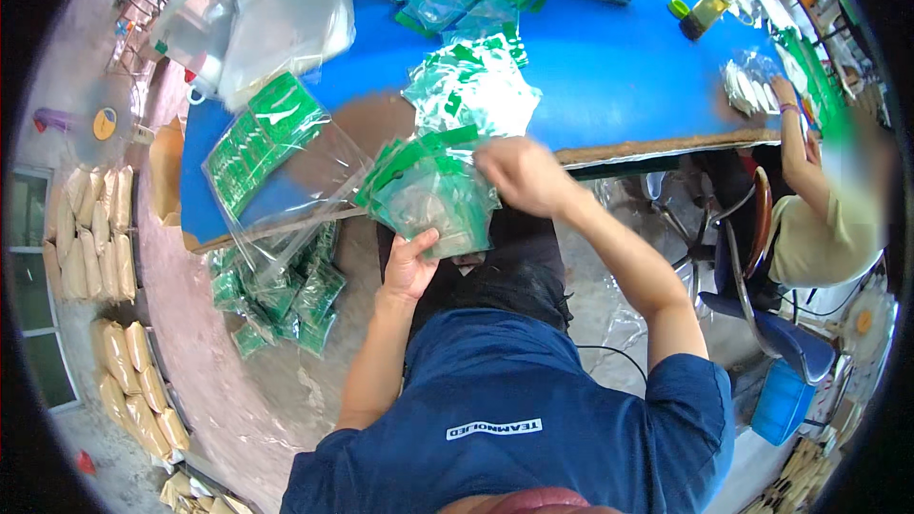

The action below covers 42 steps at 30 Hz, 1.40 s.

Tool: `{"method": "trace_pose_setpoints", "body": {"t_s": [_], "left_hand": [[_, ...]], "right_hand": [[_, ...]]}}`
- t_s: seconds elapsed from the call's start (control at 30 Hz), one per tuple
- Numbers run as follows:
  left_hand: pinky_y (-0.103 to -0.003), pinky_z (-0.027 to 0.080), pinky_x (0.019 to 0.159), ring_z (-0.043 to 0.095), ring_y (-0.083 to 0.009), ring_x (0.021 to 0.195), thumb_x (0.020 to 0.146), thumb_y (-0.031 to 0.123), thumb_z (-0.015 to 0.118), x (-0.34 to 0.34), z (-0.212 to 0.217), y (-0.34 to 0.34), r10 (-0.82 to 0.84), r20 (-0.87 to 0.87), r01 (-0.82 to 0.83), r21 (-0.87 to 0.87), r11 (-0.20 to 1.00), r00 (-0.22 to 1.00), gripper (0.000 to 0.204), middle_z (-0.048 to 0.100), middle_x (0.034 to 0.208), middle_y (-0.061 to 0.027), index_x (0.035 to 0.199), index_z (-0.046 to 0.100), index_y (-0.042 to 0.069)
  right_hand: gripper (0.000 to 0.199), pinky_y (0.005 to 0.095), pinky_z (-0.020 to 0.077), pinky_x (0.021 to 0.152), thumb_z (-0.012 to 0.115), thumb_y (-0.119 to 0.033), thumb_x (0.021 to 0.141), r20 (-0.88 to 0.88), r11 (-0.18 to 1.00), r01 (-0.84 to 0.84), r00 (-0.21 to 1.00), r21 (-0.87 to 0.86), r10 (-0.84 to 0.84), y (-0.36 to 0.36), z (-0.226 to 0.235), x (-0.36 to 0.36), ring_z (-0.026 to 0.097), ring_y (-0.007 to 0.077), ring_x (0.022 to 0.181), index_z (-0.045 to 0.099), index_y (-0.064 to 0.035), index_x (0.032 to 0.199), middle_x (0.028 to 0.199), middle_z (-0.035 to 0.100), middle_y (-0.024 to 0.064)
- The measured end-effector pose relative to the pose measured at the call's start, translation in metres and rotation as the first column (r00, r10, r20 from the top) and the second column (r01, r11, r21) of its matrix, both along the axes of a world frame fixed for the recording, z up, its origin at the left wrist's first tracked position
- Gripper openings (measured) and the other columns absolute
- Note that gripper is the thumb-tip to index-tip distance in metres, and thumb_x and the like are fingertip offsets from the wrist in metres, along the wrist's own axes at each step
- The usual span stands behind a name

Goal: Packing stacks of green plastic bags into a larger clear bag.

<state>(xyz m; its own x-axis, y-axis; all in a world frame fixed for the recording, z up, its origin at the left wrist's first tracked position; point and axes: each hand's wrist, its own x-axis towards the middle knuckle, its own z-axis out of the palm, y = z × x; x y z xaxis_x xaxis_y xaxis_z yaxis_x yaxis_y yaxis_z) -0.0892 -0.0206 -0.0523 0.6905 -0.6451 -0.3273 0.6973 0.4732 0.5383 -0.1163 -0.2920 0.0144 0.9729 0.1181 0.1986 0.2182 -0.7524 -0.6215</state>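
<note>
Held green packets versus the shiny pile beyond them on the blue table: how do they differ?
The held packets are fanned in the left hand; the pile lies on the blue table. Glare washes out much of the pile, less of the held packets. Both show overlapping green pieces.

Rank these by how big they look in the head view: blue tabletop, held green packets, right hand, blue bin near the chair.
1. Blue tabletop
2. Held green packets
3. Right hand and blue bin near the chair: too alike to rank, the hand being blurred
</note>
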Motion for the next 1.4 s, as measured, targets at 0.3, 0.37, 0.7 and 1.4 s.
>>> {"method": "trace_pose_setpoints", "body": {"t_s": [0.3, 0.37, 0.7, 1.4], "left_hand": [[-0.046, 0.040, 0.112, 0.053, -0.0279, 0.128, 0.079, 0.010, 0.075, -0.020, 0.004, 0.036, 0.023, -0.022, -0.024, -0.050, 0.998, 0.999, 0.072, 0.058, 0.133, -0.0088, 0.143, 0.043, 0.003], [-0.047, 0.039, 0.112, 0.054, -0.0294, 0.127, 0.079, 0.010, 0.075, -0.021, -0.015, 0.037, 0.032, -0.069, -0.035, -0.043, 0.998, 0.997, 0.072, 0.058, 0.135, -0.0100, 0.143, 0.044, 0.002], [-0.044, 0.045, 0.109, 0.060, -0.0266, 0.120, 0.083, 0.002, 0.071, -0.007, -0.016, -0.038, -0.010, -0.135, -0.011, -0.150, 0.989, 0.991, 0.057, 0.062, 0.127, -0.0076, 0.137, 0.050, 0.005], [-0.043, 0.040, 0.112, 0.054, -0.0226, 0.126, 0.090, 0.016, 0.071, -0.008, 0.013, 0.006, 0.190, 0.043, -0.190, -0.017, 0.982, 0.981, 0.058, 0.056, 0.137, -0.0062, 0.142, 0.046, 0.008]], "right_hand": [[0.089, 0.0465, 0.0536, 0.081, 0.082, -0.058, 0.068, 0.052, 0.734, 0.583, 0.794, -0.348, -0.606, -0.044, -0.007, 0.055, 0.065, 0.0414, 0.100, 0.053, 0.0007, 0.128, 0.105, 0.066, 0.0246], [0.090, 0.0482, 0.0534, 0.078, 0.082, -0.060, 0.068, 0.038, 0.750, 0.641, 0.764, -0.165, -0.644, -0.039, -0.006, 0.045, 0.068, 0.0408, 0.092, 0.053, -0.0002, 0.128, 0.097, 0.069, 0.0241], [0.088, 0.0452, 0.0541, 0.075, 0.086, -0.045, 0.071, 0.102, 0.791, 0.600, 0.800, -0.119, -0.591, 0.003, -0.008, 0.018, 0.068, 0.0404, 0.093, 0.045, -0.0029, 0.136, 0.105, 0.068, 0.0236], [0.034, 0.0311, 0.0458, 0.056, 0.080, -0.031, 0.083, -0.217, 0.795, 0.277, 0.958, 0.540, -0.186, 0.070, 0.047, 0.034, 0.055, 0.0125, 0.061, 0.063, -0.0017, 0.083, 0.073, 0.065, 0.0037]]}}
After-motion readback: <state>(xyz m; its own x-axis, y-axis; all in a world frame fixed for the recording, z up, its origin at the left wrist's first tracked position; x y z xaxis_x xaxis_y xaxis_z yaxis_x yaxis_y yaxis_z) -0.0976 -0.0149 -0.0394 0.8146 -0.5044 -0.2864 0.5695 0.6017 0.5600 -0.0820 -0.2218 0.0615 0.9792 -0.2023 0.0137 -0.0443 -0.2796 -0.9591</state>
